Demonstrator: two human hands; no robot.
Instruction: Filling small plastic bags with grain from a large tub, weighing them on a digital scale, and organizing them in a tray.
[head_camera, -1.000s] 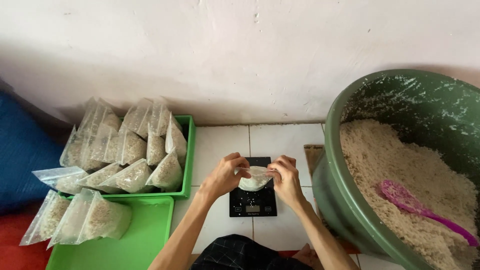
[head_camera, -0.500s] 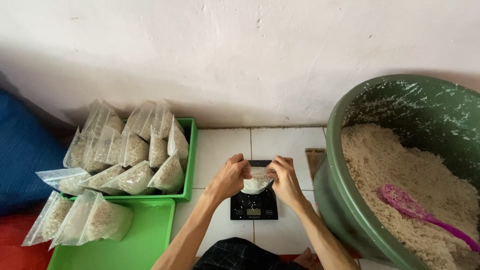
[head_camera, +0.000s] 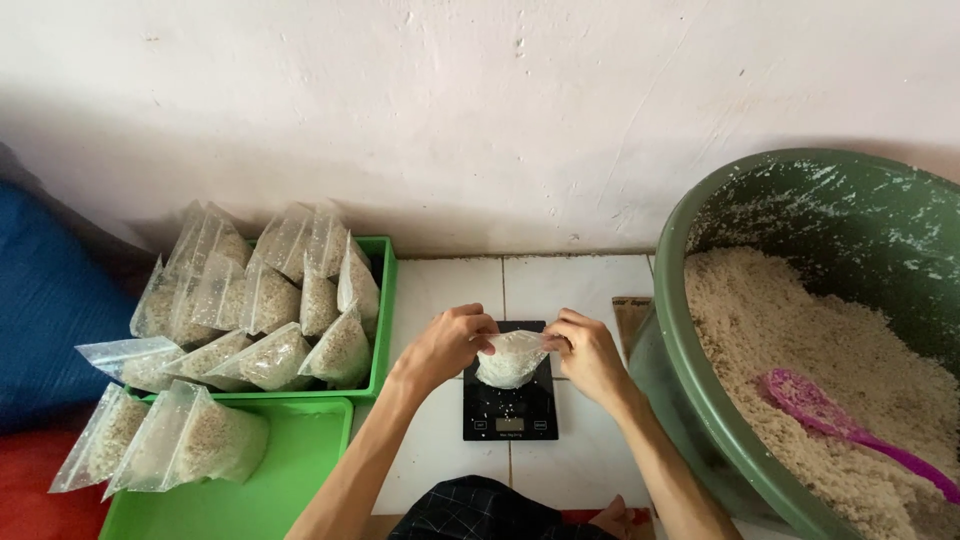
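Head view, looking down at white tiled floor by a white wall.

L hand and R hand both pinched on the top edge of a small clear bag part-filled w/ pale grain. Fingers of each hand closed on the bag mouth, L at bag's 9 o'clock, R at 3 o'clock. Bag sits on / just over the black digital scale, frame centre; contact w/ platform can't be told for sure. A few loose grains on the scale top. Scale display at its 6 o'clock edge.

Big green tub at 3 o'clock of the scale, near it, holding a heap of the same pale grain. Pink scoop lies on the grain, handle running toward 4 o'clock.

At 9 o'clock: green tray stacked w/ filled clear bags, leaning. Second green tray at 7 o'clock, more filled bags at its left edge, partly overhanging.

Blue cloth far left, red below it.
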